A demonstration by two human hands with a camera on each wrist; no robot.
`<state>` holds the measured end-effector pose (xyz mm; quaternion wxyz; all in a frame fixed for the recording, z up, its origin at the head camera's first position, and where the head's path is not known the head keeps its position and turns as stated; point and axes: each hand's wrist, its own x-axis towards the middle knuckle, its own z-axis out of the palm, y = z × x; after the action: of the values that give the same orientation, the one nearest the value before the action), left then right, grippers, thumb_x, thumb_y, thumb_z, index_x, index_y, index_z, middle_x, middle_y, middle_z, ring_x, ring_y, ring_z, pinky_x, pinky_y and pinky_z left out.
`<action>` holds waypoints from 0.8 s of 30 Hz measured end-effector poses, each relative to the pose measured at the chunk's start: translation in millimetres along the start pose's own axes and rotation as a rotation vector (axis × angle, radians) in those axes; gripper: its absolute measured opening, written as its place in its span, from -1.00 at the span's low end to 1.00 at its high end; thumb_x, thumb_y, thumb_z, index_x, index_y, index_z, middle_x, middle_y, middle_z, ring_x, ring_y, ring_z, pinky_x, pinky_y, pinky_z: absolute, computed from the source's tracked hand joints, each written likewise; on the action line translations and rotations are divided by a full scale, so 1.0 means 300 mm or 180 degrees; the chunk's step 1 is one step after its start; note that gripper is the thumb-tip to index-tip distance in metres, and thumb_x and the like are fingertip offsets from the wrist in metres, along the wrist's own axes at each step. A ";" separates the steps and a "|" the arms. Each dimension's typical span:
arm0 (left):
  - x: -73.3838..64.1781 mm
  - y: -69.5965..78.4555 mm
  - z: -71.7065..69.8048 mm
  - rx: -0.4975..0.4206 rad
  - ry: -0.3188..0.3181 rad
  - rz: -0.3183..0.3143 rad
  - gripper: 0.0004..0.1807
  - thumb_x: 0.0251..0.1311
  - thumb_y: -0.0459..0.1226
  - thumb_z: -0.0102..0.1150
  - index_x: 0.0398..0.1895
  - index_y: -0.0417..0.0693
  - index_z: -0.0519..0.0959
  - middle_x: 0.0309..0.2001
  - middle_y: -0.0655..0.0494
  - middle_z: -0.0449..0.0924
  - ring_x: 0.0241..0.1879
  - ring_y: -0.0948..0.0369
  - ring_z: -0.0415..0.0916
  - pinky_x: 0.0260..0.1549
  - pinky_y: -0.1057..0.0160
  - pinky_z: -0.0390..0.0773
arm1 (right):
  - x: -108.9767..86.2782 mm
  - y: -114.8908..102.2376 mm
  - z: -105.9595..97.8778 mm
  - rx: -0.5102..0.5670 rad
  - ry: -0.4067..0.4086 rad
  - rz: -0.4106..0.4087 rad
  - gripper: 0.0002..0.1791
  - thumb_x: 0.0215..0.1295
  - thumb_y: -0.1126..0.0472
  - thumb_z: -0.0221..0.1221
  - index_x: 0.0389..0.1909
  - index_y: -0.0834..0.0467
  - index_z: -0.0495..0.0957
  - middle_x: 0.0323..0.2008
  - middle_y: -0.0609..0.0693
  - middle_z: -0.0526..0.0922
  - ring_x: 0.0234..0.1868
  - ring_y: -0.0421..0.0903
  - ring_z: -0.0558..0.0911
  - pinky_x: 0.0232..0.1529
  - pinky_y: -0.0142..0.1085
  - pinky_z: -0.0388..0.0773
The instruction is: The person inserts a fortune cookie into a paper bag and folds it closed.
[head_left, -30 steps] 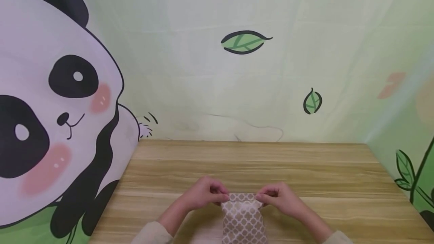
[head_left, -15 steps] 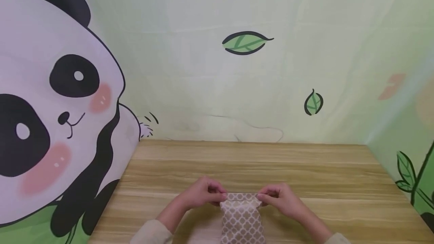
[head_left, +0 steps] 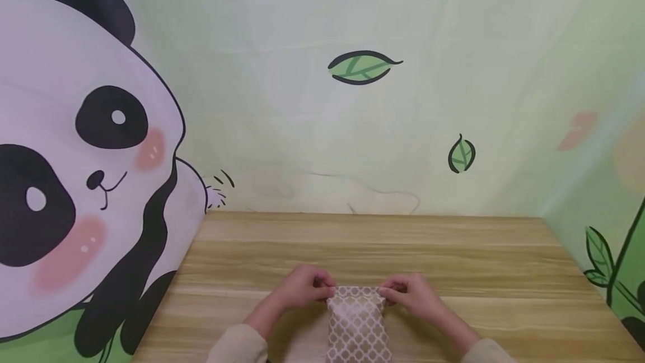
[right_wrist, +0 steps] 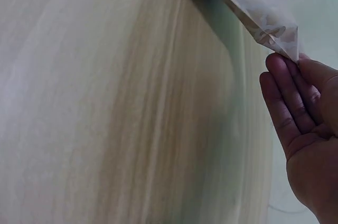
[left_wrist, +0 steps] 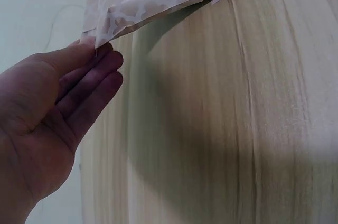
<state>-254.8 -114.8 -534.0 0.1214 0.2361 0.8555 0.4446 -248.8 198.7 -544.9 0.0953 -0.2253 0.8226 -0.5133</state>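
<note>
A tan paper bag (head_left: 359, 326) with a white lattice pattern lies at the near middle of the head view, its lower end cut off by the frame. Along its far end runs a narrow folded band (head_left: 356, 291). My left hand (head_left: 304, 287) pinches the left corner of that band between thumb and finger. At the opposite corner, my right hand (head_left: 414, 296) pinches in the same way. From the left wrist, the bag's side (left_wrist: 153, 2) shows a creased fold and stands above its shadow. The right wrist view shows the other creased side (right_wrist: 259, 18) sloping to the pinched corner.
The bag is over a wood-grain table (head_left: 453, 251). Behind the table's far edge hangs a pale green backdrop (head_left: 282, 99) printed with a large panda (head_left: 151, 200) and leaves. Light sleeves cover both forearms.
Both hands keep their pinch on the bag's corners and have shifted only slightly. The folded band at the top looks a little narrower and flatter. The head view has tilted a little.
</note>
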 end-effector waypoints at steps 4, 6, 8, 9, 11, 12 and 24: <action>0.010 -0.002 0.007 0.0320 0.0049 0.0055 -0.94 0.34 -0.33 0.42 -0.23 -0.16 0.79 -0.39 0.20 0.76 -0.41 0.40 0.58 -0.33 0.35 0.63 | 0.010 0.011 0.005 -0.0086 0.0008 0.0008 -0.84 0.47 0.25 0.34 -0.23 0.29 0.78 -0.39 0.02 0.81 -0.39 -0.14 0.78 -0.28 -0.38 0.71; 0.014 0.002 0.007 0.0423 0.0077 0.0036 -0.94 0.32 -0.32 0.44 -0.24 -0.14 0.79 -0.39 0.21 0.75 -0.42 0.41 0.55 -0.33 0.35 0.62 | 0.015 0.010 0.004 -0.0129 0.0009 0.0050 -0.83 0.47 0.23 0.34 -0.23 0.27 0.78 -0.40 0.01 0.81 -0.38 -0.13 0.78 -0.27 -0.39 0.69; 0.017 0.005 0.006 0.0490 0.0098 0.0012 -0.95 0.30 -0.32 0.45 -0.25 -0.12 0.79 -0.40 0.22 0.73 -0.42 0.40 0.54 -0.34 0.34 0.61 | 0.020 0.010 0.002 -0.0101 -0.0014 0.0132 -0.83 0.47 0.22 0.35 -0.22 0.27 0.78 -0.39 0.01 0.81 -0.37 -0.11 0.78 -0.26 -0.39 0.70; 0.019 0.007 0.005 0.0519 0.0102 -0.0016 -0.96 0.29 -0.32 0.45 -0.25 -0.11 0.79 -0.40 0.23 0.73 -0.42 0.39 0.53 -0.34 0.34 0.61 | 0.022 0.010 0.000 -0.0065 -0.0033 0.0167 -0.83 0.46 0.22 0.35 -0.21 0.27 0.78 -0.38 0.02 0.81 -0.36 -0.10 0.78 -0.26 -0.39 0.71; 0.021 0.011 0.000 0.0543 0.0105 -0.0063 -0.96 0.27 -0.32 0.46 -0.25 -0.09 0.79 -0.40 0.25 0.72 -0.42 0.39 0.53 -0.36 0.34 0.60 | 0.027 0.012 -0.005 0.0011 -0.0082 0.0242 -0.84 0.46 0.23 0.35 -0.20 0.28 0.78 -0.36 0.04 0.81 -0.35 -0.07 0.80 -0.25 -0.35 0.74; 0.022 0.012 -0.002 0.0558 0.0108 -0.0078 -0.96 0.27 -0.32 0.47 -0.25 -0.08 0.79 -0.40 0.25 0.72 -0.43 0.38 0.53 -0.36 0.34 0.60 | 0.029 0.014 -0.008 0.0045 -0.0108 0.0259 -0.84 0.45 0.24 0.36 -0.20 0.29 0.78 -0.36 0.06 0.82 -0.34 -0.05 0.80 -0.25 -0.33 0.75; -0.025 0.004 -0.035 0.1036 0.0430 0.0007 -0.82 0.28 -0.39 0.35 -0.09 -0.26 0.74 -0.21 -0.05 0.77 -0.20 0.04 0.70 -0.09 0.01 0.72 | -0.028 0.024 -0.137 -0.0560 -0.0210 0.0140 -0.77 0.48 0.23 0.32 -0.07 0.35 0.75 -0.27 0.04 0.82 -0.27 -0.14 0.76 -0.24 -0.34 0.71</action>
<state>-252.5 -125.7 -527.0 0.0235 0.2232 0.9221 0.3152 -259.4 238.3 -533.2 0.1133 -0.2315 0.8657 -0.4291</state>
